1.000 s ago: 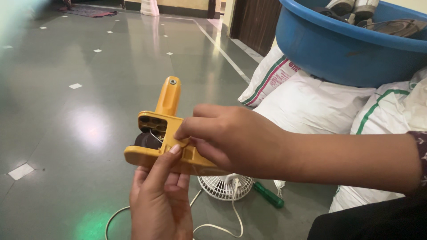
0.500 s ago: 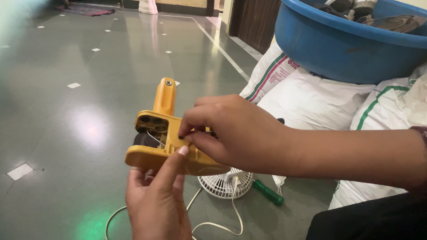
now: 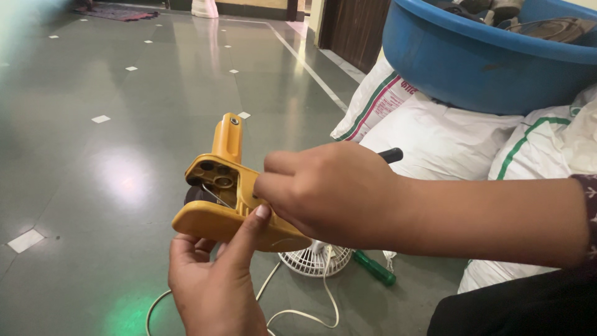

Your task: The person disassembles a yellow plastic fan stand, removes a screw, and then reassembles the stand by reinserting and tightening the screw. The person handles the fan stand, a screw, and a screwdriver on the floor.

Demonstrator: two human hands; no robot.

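A yellow plastic hand tool point(image 3: 221, 193) with an open housing and a dark round part inside is held over the floor. My left hand point(image 3: 214, 283) grips it from below, thumb pressed against its side. My right hand point(image 3: 326, 193) is closed around a black-handled screwdriver point(image 3: 392, 154), whose metal tip reaches into the yellow housing. The tool's narrow handle end points up and away from me.
A small white fan point(image 3: 314, 258) with a white cord point(image 3: 298, 311) lies on the grey tiled floor point(image 3: 124, 124) under my hands, beside a green-handled screwdriver point(image 3: 373, 269). At the right, white sacks point(image 3: 448, 140) carry a blue tub point(image 3: 485, 56) with items inside.
Both hands and the yellow tool shifted slightly right and up in view. The right hand turned, so the black handle end now shows behind it.
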